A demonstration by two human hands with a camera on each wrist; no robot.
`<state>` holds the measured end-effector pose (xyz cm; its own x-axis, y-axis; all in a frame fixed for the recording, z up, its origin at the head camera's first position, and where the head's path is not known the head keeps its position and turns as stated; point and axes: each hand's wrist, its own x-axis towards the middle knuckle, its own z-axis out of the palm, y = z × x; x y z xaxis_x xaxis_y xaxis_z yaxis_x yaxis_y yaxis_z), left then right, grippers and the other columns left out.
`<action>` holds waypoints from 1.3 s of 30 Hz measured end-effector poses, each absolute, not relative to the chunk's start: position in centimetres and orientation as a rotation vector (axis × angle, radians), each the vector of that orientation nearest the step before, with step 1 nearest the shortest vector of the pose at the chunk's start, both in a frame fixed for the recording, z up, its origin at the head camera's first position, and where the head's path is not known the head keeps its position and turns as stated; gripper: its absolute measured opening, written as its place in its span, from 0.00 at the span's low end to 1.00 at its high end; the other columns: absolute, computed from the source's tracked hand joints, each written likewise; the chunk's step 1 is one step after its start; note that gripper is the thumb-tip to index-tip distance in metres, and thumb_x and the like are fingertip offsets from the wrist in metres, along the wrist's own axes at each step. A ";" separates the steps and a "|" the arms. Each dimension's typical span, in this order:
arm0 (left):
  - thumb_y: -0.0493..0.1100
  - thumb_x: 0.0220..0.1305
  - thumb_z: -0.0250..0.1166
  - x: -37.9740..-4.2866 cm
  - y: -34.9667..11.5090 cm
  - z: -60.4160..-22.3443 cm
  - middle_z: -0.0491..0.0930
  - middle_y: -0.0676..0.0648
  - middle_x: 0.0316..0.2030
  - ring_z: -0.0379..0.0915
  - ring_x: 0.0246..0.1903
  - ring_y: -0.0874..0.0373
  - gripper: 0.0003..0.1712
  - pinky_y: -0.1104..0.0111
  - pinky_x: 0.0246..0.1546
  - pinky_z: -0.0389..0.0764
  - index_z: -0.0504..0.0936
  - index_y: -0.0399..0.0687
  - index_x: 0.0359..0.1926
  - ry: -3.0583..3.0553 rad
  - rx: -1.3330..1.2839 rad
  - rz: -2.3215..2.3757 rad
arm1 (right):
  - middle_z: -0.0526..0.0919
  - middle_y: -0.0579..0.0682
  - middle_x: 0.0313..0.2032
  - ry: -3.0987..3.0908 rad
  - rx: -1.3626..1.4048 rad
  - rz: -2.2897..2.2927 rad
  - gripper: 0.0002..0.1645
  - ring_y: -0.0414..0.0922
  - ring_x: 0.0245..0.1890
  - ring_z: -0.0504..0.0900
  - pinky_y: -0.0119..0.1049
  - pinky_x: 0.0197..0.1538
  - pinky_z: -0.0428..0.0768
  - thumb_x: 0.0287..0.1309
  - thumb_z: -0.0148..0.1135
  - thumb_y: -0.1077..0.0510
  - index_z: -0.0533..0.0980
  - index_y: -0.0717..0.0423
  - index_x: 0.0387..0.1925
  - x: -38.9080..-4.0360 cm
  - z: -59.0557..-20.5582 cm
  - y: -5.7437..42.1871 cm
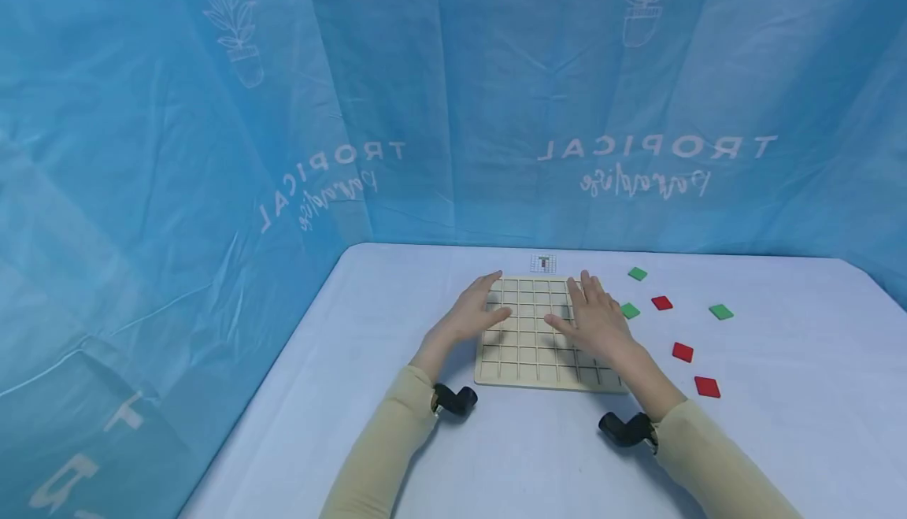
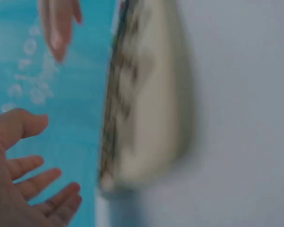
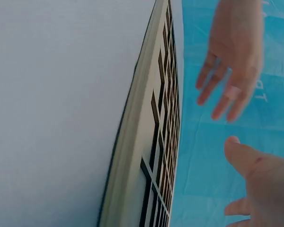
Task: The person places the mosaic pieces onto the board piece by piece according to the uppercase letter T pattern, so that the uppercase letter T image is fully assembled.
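A pale grid board point(image 1: 527, 354) with rows of square recesses lies on the white table. Over its left side hovers my left hand point(image 1: 468, 310), fingers spread forward and thumb toward the middle. My right hand point(image 1: 595, 322) is over the board's right side, its fingers fanned out. Neither hand holds anything. The left wrist view shows the left palm point(image 2: 19, 189) with loosely bent fingers beside the blurred board point(image 2: 149, 109). Seen from the right wrist, the right thumb point(image 3: 241, 153) points toward the left hand point(image 3: 236, 61), with a gap between them.
Right of the board lie three green tiles point(image 1: 721, 312) and three red tiles point(image 1: 683, 352), scattered. A small card point(image 1: 543, 264) printed with a grid pattern lies just behind the board. Blue printed curtains point(image 1: 496, 109) hang along the table's back and left edges.
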<state>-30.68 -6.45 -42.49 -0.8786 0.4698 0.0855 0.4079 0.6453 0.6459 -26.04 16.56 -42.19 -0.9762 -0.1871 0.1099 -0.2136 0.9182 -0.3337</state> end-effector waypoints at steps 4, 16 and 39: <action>0.39 0.62 0.59 -31.1 -7.8 -43.9 0.59 0.39 0.67 0.60 0.63 0.44 0.37 0.55 0.62 0.66 0.57 0.42 0.70 2.729 0.653 1.182 | 0.43 0.69 0.70 -2.967 0.322 0.570 0.51 0.63 0.70 0.40 0.65 0.65 0.50 0.61 0.55 0.38 0.50 0.69 0.70 -26.3 -41.9 16.8; 0.32 0.59 0.57 -31.0 -8.6 -46.1 0.66 0.42 0.64 0.59 0.64 0.51 0.33 0.65 0.65 0.61 0.63 0.38 0.67 2.702 0.565 1.304 | 0.56 0.71 0.64 -2.678 0.211 0.925 0.43 0.69 0.62 0.57 0.67 0.59 0.62 0.61 0.59 0.44 0.59 0.71 0.65 -26.6 -39.4 22.3; 0.32 0.60 0.57 -30.8 -8.9 -46.4 0.64 0.42 0.65 0.58 0.65 0.51 0.34 0.64 0.65 0.61 0.62 0.40 0.68 2.716 0.544 1.278 | 0.63 0.68 0.63 -2.484 -0.710 1.256 0.36 0.62 0.62 0.63 0.55 0.61 0.68 0.67 0.49 0.48 0.57 0.67 0.68 -26.0 -44.8 36.5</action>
